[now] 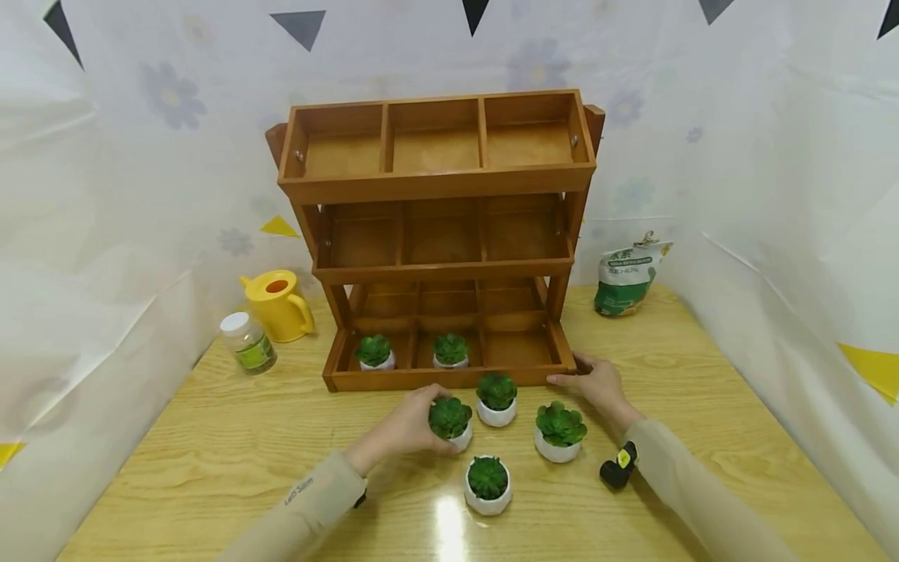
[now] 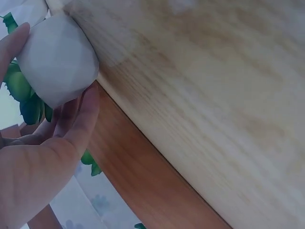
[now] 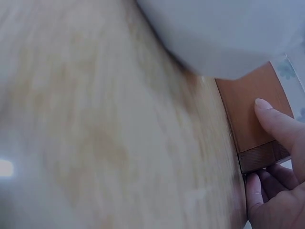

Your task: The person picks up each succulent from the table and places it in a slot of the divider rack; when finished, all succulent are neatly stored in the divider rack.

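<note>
My left hand grips a small potted succulent, thumb on the near side and fingers on the far side. In the left wrist view its white faceted pot sits between thumb and fingers, close to the table. My right hand holds the front right corner of a wooden three-tier shelf. The right wrist view has the thumb on the front board and fingers around its end. Two succulents stand in the bottom tier's left and middle compartments. Three more, including one nearby, stand on the table.
A yellow watering can and a white-lidded jar stand left of the shelf. To its right is a clipped green-and-white bag. One table succulent is close to my right wrist, another nearer the front.
</note>
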{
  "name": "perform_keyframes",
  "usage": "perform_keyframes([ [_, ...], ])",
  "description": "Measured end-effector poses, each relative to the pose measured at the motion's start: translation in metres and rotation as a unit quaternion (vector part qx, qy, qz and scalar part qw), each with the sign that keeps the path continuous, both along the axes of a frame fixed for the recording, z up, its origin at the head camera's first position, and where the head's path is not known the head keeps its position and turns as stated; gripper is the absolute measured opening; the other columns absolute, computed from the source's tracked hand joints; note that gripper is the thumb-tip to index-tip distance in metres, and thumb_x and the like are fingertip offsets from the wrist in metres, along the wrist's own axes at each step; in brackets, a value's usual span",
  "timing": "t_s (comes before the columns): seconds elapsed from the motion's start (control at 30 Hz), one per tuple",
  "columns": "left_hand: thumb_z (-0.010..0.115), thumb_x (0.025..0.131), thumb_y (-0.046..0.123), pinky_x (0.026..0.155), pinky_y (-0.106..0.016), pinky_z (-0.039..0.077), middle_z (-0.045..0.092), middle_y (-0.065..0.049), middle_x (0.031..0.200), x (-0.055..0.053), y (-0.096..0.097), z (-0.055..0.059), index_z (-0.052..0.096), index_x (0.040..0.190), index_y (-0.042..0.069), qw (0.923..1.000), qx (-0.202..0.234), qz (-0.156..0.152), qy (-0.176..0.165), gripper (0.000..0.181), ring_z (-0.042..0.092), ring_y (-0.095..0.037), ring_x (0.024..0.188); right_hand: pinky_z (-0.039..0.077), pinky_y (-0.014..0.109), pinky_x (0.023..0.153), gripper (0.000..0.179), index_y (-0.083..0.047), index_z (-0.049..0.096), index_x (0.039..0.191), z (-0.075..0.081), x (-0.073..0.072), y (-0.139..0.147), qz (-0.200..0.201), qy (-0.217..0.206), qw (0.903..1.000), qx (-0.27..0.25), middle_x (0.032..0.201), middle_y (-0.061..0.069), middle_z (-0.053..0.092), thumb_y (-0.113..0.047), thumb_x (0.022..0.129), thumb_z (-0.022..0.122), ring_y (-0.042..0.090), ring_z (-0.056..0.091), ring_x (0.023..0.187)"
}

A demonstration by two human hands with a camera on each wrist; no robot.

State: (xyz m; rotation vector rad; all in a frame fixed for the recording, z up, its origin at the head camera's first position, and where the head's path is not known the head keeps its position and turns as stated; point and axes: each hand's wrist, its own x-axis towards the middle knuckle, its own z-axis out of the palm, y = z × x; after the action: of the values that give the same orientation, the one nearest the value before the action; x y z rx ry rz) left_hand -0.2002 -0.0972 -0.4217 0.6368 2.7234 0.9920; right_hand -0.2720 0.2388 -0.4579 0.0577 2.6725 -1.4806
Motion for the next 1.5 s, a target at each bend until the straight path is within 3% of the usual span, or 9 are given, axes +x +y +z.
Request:
perform_keyframes([
  [0.73,0.091,0.061,0.033,0.080,-0.032,0.052,0.066,-0.008,0.106,-0.001,-0.004,-0.004,0.060,0.116,0.003,0.9996,0.025,0.015,-0.006,0.070,0.062,-0.017,0.092,0.032,0.050,0.111,0.097,0.000,0.034,0.147,0.002,0.003,0.000,-0.001,-0.016,0.9999,0.005,0.148,0.025,0.037,-0.049,0.076,0.077,0.040,0.033,0.138],
  [1.07,0.091,0.060,0.035,0.074,-0.029,0.052,0.067,-0.005,0.100,-0.002,-0.004,-0.006,0.063,0.112,0.005,0.9994,0.012,0.015,0.030,0.067,0.061,-0.015,0.087,0.030,0.051,0.112,0.099,0.000,0.033,0.148,0.002,0.003,0.000,-0.003,-0.024,0.9997,-0.003,0.149,0.025,0.036,-0.050,0.075,0.077,0.040,0.031,0.139],
  [1.5,0.091,0.062,0.027,0.076,-0.027,0.056,0.067,-0.006,0.103,0.000,0.000,0.007,0.062,0.110,0.006,0.9930,0.103,0.026,0.051,0.060,0.066,-0.018,0.092,0.032,0.050,0.111,0.102,0.000,0.033,0.147,-0.001,0.001,0.002,-0.002,-0.019,0.9998,0.000,0.148,0.025,0.036,-0.053,0.073,0.078,0.041,0.033,0.138],
])
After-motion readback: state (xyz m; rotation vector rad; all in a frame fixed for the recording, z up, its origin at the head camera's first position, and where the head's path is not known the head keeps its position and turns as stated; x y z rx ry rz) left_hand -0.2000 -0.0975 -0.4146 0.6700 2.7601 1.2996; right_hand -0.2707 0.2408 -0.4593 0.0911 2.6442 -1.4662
